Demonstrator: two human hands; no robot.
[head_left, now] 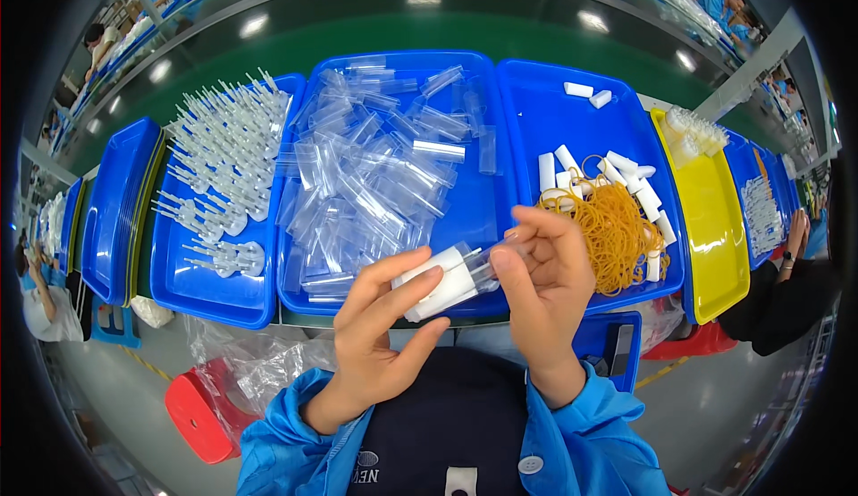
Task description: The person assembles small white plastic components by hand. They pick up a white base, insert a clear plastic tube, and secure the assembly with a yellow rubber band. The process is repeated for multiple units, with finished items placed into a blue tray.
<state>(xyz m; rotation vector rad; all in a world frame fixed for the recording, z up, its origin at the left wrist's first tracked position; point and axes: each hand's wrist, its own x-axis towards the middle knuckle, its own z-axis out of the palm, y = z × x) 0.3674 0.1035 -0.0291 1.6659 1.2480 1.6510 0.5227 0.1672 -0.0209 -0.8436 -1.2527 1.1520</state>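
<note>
In front of my chest, my left hand [389, 326] grips a white block-like piece [444, 287] between thumb and fingers. Clear plastic pieces [483, 269] stick out of its right end. The thumb and curled fingers of my right hand [550, 273] close on the far ends of these clear pieces, while its index finger stands a little apart. Just beyond my left hand, a blue tray [478, 210] holds a heap of clear plastic sleeves [357, 174]. Beside my right hand, another blue tray [572, 130] holds tan rubber bands [612, 232] and small white blocks [646, 197].
At left, a blue tray [210, 299] carries many white thin-stemmed pieces [223, 156]; stacked trays [121, 210] stand beyond. A yellow tray [715, 255] lies at right. Below are a red stool [198, 416] and clear plastic bags [277, 366]. A co-worker's hand [795, 235] shows far right.
</note>
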